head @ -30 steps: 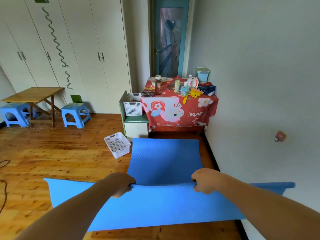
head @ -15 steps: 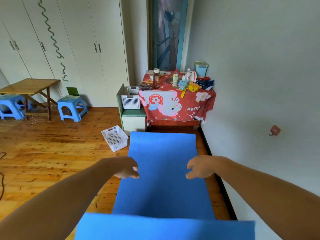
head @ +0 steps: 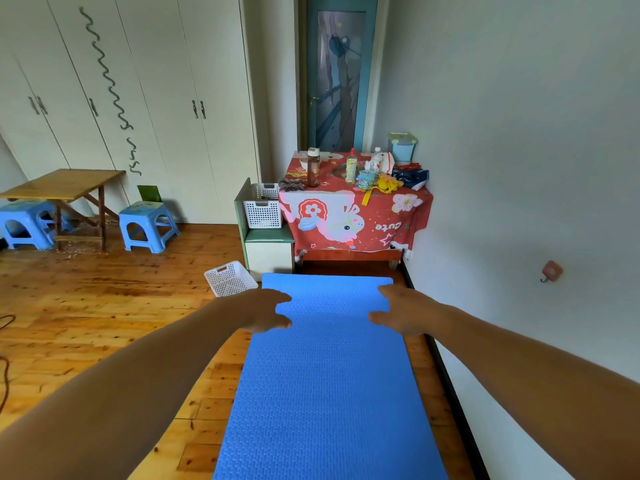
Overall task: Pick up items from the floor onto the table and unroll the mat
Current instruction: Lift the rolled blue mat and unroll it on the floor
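Mat (head: 329, 393) bright blue, fine woven-look embossing. Tablecloth (head: 353, 220) red, pink cartoon animal, flowers, stars, white "cute" lettering. Floor (head: 86, 323) orange-brown wood planks, dark knots. Stool (head: 149, 216) light blue. Basket (head: 230, 278) at mat's far left corner white, lattice holes. Wardrobe (head: 166, 81) cream, dark wavy line down one panel. Door frame (head: 312, 64) teal. Wall hook (head: 551, 270) pink.
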{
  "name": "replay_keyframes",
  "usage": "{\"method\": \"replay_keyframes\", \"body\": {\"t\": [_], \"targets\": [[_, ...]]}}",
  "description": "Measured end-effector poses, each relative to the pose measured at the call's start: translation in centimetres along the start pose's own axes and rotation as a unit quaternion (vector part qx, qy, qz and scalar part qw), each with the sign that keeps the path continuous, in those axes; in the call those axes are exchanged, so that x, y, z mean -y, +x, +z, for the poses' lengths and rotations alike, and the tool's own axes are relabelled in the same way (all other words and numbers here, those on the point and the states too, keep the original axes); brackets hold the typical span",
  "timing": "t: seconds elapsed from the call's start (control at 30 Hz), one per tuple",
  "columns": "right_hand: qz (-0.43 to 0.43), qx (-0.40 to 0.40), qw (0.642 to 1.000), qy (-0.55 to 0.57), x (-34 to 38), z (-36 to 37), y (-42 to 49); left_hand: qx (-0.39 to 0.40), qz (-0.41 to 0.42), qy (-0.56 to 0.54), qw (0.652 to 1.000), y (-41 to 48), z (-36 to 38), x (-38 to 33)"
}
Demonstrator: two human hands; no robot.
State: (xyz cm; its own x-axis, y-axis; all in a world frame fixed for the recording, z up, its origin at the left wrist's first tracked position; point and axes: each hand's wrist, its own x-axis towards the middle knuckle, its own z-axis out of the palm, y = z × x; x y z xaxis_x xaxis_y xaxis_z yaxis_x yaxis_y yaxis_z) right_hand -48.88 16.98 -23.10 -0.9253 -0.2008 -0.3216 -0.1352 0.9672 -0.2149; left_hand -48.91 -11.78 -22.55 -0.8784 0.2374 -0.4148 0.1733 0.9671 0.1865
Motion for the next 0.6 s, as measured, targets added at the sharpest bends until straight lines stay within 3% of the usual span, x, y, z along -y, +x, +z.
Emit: {"method": "replay_keyframes", "body": {"t": [0.27,0.6], "targets": [[-0.002,-0.15,0.988,0.029,1.3,-2.1,-0.1,-0.065,0.018,0.003,0.998,-0.1,-3.3,-0.9],[-0.003,-0.127,0.991,0.042,-0.2,-1.9,-2.9,-0.071,0.018,-0.006,0.997,-3.3,-4.4,-4.1]]}}
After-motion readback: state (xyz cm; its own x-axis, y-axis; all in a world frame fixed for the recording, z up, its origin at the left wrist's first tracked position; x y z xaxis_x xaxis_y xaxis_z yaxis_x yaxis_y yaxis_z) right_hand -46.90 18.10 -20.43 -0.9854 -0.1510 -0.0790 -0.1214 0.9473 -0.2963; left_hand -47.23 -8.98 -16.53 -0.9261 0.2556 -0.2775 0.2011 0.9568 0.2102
